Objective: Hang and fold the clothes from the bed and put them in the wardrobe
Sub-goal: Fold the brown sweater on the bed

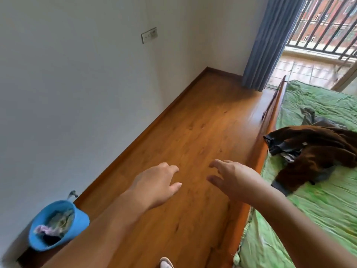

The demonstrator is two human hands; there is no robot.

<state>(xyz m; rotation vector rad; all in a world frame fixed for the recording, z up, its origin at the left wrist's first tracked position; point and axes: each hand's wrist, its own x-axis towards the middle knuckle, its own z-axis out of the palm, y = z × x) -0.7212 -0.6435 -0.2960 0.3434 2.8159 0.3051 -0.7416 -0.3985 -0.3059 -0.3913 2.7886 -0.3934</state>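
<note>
1. We see the clothes, a crumpled brown garment over dark grey pieces, heaped on the green bed just inside its wooden side rail.
2. The heap's long axis slants from the rail up toward the right edge of view.
3. Our left hand hangs over the wooden floor, palm down, fingers loosely spread, holding nothing.
4. Our right hand is likewise spread and empty, near the rail, apart from the clothes.

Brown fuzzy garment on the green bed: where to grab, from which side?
Grip: the bunched near edge of the crumpled brown fleece garment, by the orange wooden bed rail. Come from the floor side with the open right hand, the closer one. The heap stands up there, likely giving folds to pinch.
</note>
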